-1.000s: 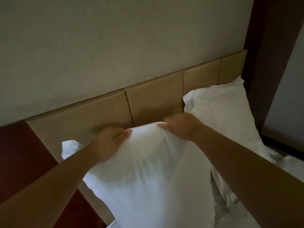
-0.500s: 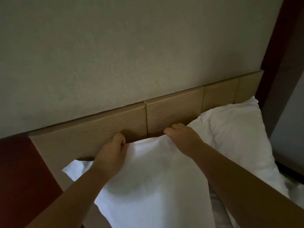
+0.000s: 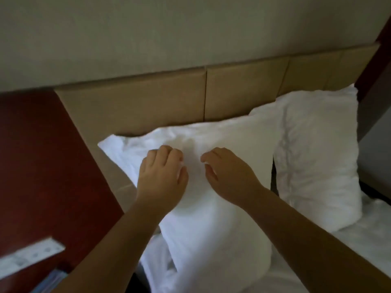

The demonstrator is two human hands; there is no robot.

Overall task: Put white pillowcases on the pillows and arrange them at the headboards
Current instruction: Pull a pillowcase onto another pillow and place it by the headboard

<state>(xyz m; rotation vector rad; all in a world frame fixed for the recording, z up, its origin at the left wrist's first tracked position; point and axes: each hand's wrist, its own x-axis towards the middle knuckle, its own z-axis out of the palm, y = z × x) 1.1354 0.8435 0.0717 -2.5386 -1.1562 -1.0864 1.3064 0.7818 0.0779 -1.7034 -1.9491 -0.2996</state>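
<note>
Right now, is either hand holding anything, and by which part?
Nothing is clearly held. The left hand and right hand rest with curled fingers on the near pillow, below its top edge; no pinched fabric shows.

Dim, soft, slightly motion-blurred picture; wide-angle bending at edges; white pillows brightest.

Wrinkled white cloth pillow (image 3: 222,142)

The whole view was smeared soft. The left hand (image 3: 163,178) and right hand (image 3: 228,176) covered part of the near pillow (image 3: 222,144), and whether their curled fingers pinched cloth or just rested, I couldn't tell. The far pillow (image 3: 317,153) hid the headboard (image 3: 148,106) base. A white strip (image 3: 31,254) ran off the left edge, its markings unreadable. Something blue (image 3: 50,280) was cropped at the bottom.
</note>
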